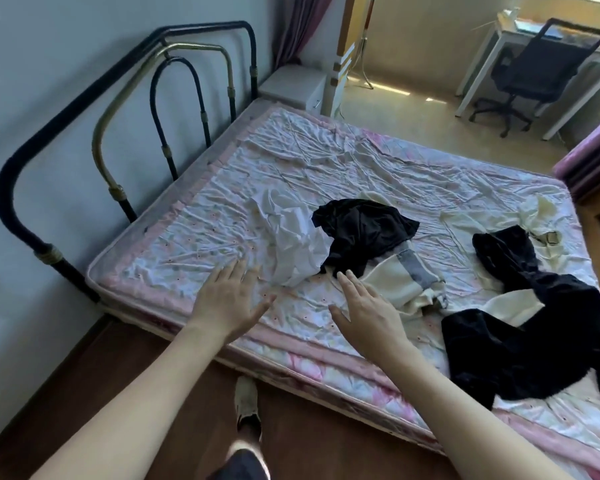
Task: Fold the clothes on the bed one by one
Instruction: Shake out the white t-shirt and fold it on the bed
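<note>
Both hands reach over the bed point(194, 237) at lower centre, left hand point(227, 303) and right hand point(364, 306) spread flat, holding nothing. The crumpled white garment point(291, 233) sits just above them (black top point(360, 230) beside it), more clothes point(533, 327) piled at right.

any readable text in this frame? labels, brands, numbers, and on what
None legible. No print shows on the white garment, the black garment or the bed sheet. The items on the desk are too small and blurred to read.
</note>
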